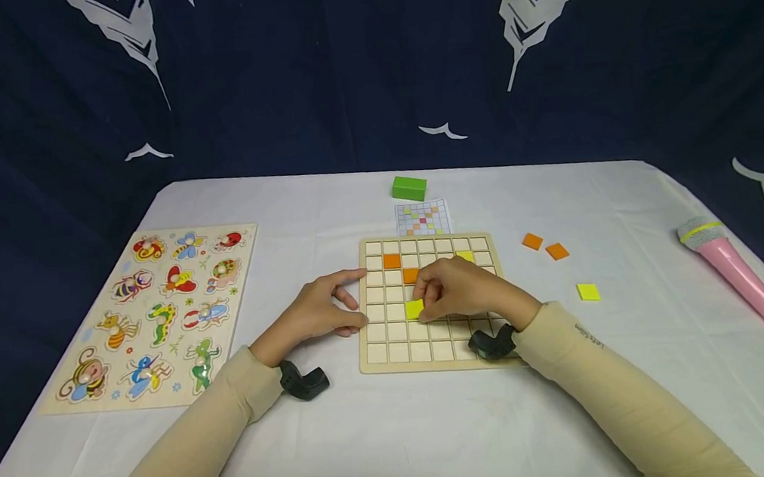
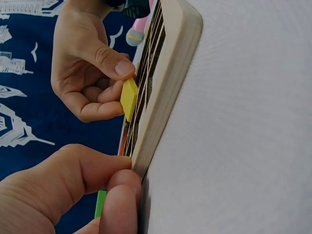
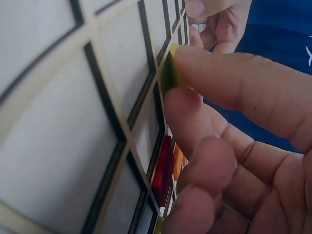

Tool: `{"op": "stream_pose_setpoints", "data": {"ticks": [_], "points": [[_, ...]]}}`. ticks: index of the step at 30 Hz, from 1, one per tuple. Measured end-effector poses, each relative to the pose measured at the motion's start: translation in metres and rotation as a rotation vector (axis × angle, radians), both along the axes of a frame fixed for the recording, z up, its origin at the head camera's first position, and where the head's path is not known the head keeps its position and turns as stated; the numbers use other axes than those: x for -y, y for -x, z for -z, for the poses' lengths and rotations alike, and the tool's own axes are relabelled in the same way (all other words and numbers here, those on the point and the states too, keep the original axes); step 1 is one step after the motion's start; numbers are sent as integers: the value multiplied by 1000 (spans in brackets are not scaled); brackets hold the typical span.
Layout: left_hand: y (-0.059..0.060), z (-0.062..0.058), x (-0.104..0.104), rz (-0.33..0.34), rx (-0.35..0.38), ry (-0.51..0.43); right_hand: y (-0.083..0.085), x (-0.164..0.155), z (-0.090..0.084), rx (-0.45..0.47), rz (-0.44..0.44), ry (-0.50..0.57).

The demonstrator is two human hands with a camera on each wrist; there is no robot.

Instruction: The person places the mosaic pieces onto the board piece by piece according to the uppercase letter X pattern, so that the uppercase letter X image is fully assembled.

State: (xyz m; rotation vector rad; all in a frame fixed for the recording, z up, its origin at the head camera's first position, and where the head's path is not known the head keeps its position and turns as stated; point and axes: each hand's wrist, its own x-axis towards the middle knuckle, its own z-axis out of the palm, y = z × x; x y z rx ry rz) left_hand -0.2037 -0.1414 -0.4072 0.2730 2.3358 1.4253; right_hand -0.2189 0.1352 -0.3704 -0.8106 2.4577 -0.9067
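A wooden grid board (image 1: 427, 366) lies on the white-covered table. Above its left half, my right hand (image 1: 461, 286) pinches a yellow square tile (image 1: 415, 309) between thumb and fingers. The left wrist view shows this tile (image 2: 128, 100) tilted, close to the grid surface. My left hand (image 1: 320, 308) touches the board's left edge with thumb and fingertips. Two orange tiles, one (image 1: 391, 261) above the other (image 1: 410, 275), sit in grid cells, and another yellow tile (image 1: 464, 255) is near the upper right. A red tile (image 3: 163, 170) on the board shows only in the right wrist view.
Right of the board lie two loose orange tiles (image 1: 532, 241) and a yellow tile (image 1: 588, 292). Behind it are a coloured pattern card (image 1: 423, 218) and a green block (image 1: 409, 188). An insect puzzle board (image 1: 150, 319) lies left, a pink toy microphone (image 1: 736, 272) far right.
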Motion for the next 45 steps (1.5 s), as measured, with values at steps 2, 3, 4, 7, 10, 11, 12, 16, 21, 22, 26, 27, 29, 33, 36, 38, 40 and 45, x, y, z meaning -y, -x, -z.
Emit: {"op": "stream_pose_setpoints", "data": {"ticks": [2,3,4,7,10,11,12,16,21,22,26,27,29,33,36,38,40,45], "points": [[0,-1,0,2,0,0,0,0,0,-5,-3,-9],[-1,-1,0,0,3,0,-1,1,0,-6,-5,-12],[-1,-1,0,1,3,0,-1,1,0,-5,-5,-13],[0,-1,0,3,3,-2,-2,0,1,-2,-9,-15],[0,-1,0,4,0,-4,-2,-1,0,-3,-8,-17],[1,0,0,5,-3,-4,-2,-2,-1,-4,-7,-17],[1,0,0,7,-5,-3,-2,-3,-1,-9,-9,-14],[1,0,1,13,-12,-1,-3,-12,-4,-31,-12,11],[1,0,0,12,-15,4,-1,-29,-6,-29,-22,67],[0,0,0,10,-16,9,-1,-33,-6,-21,-20,79],[1,0,0,8,-18,20,1,-51,-7,15,-2,122],[1,0,0,8,-18,22,1,-55,-7,28,6,134],[1,0,0,8,-18,21,1,-63,-7,49,27,146],[1,1,1,10,-17,16,1,-78,-8,78,70,178],[1,1,2,10,-14,13,1,-88,-10,98,98,208],[1,1,2,9,-13,11,0,-95,-11,92,118,222],[1,1,2,8,-13,12,-1,-102,-11,84,139,241],[2,2,2,6,-20,17,-1,-119,-11,37,209,260]]}}
